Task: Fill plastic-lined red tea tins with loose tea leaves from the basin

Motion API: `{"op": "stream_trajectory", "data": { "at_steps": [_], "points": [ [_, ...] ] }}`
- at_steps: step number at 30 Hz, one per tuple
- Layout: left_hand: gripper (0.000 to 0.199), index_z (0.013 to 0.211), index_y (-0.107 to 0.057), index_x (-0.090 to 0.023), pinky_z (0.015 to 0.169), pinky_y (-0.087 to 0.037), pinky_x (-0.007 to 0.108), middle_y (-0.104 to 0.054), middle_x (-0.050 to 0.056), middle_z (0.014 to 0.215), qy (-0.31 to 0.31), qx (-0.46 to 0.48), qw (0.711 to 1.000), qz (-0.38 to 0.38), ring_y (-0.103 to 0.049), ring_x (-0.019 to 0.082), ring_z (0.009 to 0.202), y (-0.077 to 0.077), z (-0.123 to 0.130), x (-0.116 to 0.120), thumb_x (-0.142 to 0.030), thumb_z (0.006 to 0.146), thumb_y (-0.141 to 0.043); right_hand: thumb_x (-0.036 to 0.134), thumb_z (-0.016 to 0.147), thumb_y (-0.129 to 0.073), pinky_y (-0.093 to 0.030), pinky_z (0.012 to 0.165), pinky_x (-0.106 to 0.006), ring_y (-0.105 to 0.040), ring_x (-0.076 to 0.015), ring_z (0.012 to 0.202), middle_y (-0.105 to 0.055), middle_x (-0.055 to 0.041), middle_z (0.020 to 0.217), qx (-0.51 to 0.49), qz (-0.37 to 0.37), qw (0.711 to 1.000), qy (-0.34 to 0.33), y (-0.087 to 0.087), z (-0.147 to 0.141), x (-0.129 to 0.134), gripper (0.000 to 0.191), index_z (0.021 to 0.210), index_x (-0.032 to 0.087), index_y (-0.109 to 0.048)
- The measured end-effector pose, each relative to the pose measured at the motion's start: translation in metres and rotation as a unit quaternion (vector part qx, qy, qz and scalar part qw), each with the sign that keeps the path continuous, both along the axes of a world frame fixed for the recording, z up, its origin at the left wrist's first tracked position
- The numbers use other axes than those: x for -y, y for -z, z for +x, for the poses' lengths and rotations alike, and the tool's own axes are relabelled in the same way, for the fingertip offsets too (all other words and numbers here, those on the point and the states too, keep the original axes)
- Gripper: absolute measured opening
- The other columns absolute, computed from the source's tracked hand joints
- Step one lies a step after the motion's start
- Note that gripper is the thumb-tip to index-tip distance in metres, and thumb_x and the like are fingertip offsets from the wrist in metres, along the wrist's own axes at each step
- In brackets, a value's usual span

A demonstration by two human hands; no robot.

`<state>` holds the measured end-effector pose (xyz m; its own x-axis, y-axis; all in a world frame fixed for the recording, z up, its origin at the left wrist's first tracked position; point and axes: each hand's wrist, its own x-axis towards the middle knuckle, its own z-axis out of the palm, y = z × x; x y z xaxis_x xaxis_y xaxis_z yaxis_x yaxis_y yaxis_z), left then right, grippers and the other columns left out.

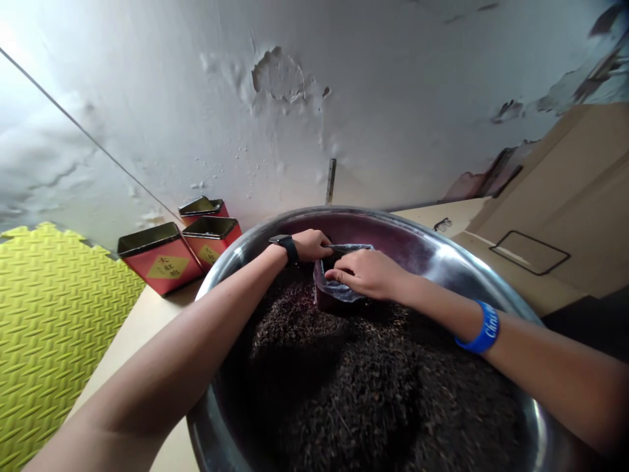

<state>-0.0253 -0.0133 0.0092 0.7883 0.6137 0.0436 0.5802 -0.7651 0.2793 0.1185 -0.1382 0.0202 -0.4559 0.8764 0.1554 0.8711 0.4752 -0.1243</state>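
A red tin (325, 299) lined with a clear plastic bag (350, 292) stands in a big metal basin (491, 278), on dark loose tea leaves (363, 387). At the tin's far left corner, my left hand (311, 245) has its fingers closed on the bag's edge. My right hand (366, 272) is over the tin's right side, fingers curled at the bag's opening; what its fingertips hold is hidden. A watch is on my left wrist and a blue band on my right forearm.
Three open red tins, the largest in front (164, 262), stand left of the basin on a pale table (142, 334). A yellow foam mat (63, 314) lies at far left. Glasses (443, 225) and a cardboard box (560, 203) are at right, a peeling wall (221, 118) behind.
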Motion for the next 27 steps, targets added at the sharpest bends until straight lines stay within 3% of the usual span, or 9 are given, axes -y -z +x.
{"op": "stream_trajectory", "data": {
  "at_steps": [3,6,8,12,15,18,21,24,27],
  "points": [
    [0.037,0.088,-0.069,-0.018,0.051,-0.032,0.020,-0.064,0.001,0.068,-0.007,0.001,1.000,-0.017,-0.049,0.009,0.055,0.003,-0.001,-0.004,-0.042,0.076,-0.043,0.045,0.089,-0.033,-0.036,0.067,-0.028,-0.057,-0.0173,0.076,-0.065,-0.0063,0.082,-0.075,0.014,0.993,-0.086,-0.009,-0.012,0.015,0.043,0.084,0.018,-0.066],
    [0.039,0.088,-0.069,-0.017,0.050,-0.032,0.019,-0.064,0.001,0.066,-0.019,-0.002,1.000,-0.022,-0.049,0.009,0.054,0.006,-0.001,-0.008,-0.043,0.076,-0.043,0.038,0.088,-0.039,-0.038,0.070,-0.027,-0.057,-0.0161,0.077,-0.066,-0.0053,0.083,-0.064,-0.084,0.971,-0.215,-0.002,-0.023,0.024,0.033,0.089,0.018,-0.065],
    [0.038,0.089,-0.069,-0.018,0.051,-0.034,0.019,-0.063,0.001,0.065,-0.023,-0.003,0.999,-0.024,-0.051,0.009,0.055,0.006,-0.001,-0.009,-0.043,0.076,-0.043,0.038,0.086,-0.044,-0.039,0.072,-0.027,-0.058,-0.0173,0.082,-0.066,-0.0069,0.090,-0.020,-0.149,0.954,-0.259,0.012,-0.025,0.024,0.031,0.096,0.017,-0.064],
    [0.037,0.091,-0.069,-0.018,0.052,-0.035,0.018,-0.063,0.000,0.064,-0.029,-0.003,0.999,-0.023,-0.052,0.009,0.056,0.005,-0.001,-0.008,-0.041,0.076,-0.043,0.044,0.081,-0.049,-0.042,0.071,-0.029,-0.059,-0.0207,0.086,-0.064,-0.0111,0.101,0.072,-0.260,0.938,-0.220,0.041,-0.020,0.014,0.043,0.109,0.014,-0.060],
    [0.037,0.092,-0.068,-0.019,0.052,-0.035,0.018,-0.063,0.000,0.064,-0.025,-0.001,0.999,-0.025,-0.052,0.010,0.056,0.005,-0.002,-0.008,-0.040,0.076,-0.043,0.050,0.076,-0.052,-0.043,0.074,-0.030,-0.059,-0.0226,0.090,-0.062,-0.0135,0.108,0.091,-0.313,0.921,-0.213,0.048,-0.015,0.007,0.054,0.115,0.012,-0.056],
    [0.037,0.092,-0.068,-0.019,0.051,-0.034,0.018,-0.062,0.000,0.062,-0.024,0.000,0.999,-0.035,-0.053,0.010,0.056,0.006,-0.002,-0.009,-0.041,0.076,-0.043,0.048,0.076,-0.054,-0.043,0.077,-0.029,-0.058,-0.0223,0.096,-0.060,-0.0139,0.111,0.077,-0.341,0.898,-0.267,0.044,-0.013,0.005,0.055,0.116,0.011,-0.054],
    [0.038,0.092,-0.068,-0.018,0.049,-0.034,0.018,-0.062,0.000,0.061,-0.026,-0.001,0.999,-0.042,-0.053,0.010,0.054,0.007,-0.002,-0.011,-0.042,0.076,-0.042,0.034,0.079,-0.055,-0.043,0.074,-0.026,-0.059,-0.0188,0.090,-0.064,-0.0099,0.103,0.046,-0.347,0.887,-0.301,0.032,-0.015,0.010,0.037,0.110,0.013,-0.058],
    [0.039,0.090,-0.068,-0.018,0.049,-0.034,0.018,-0.062,0.000,0.062,-0.024,-0.006,0.999,-0.040,-0.052,0.009,0.053,0.007,-0.002,-0.010,-0.043,0.076,-0.041,0.023,0.081,-0.053,-0.043,0.073,-0.023,-0.060,-0.0140,0.082,-0.067,-0.0046,0.093,-0.019,-0.339,0.884,-0.322,0.013,-0.019,0.019,0.022,0.100,0.016,-0.062],
    [0.037,0.089,-0.068,-0.017,0.050,-0.033,0.019,-0.062,0.000,0.063,-0.021,-0.004,1.000,-0.016,-0.050,0.009,0.053,0.004,-0.002,-0.006,-0.040,0.076,-0.042,0.017,0.083,-0.049,-0.042,0.077,-0.022,-0.060,-0.0112,0.084,-0.066,-0.0023,0.096,-0.112,-0.323,0.886,-0.313,-0.013,-0.018,0.029,0.021,0.100,0.018,-0.062]
  ]
}}
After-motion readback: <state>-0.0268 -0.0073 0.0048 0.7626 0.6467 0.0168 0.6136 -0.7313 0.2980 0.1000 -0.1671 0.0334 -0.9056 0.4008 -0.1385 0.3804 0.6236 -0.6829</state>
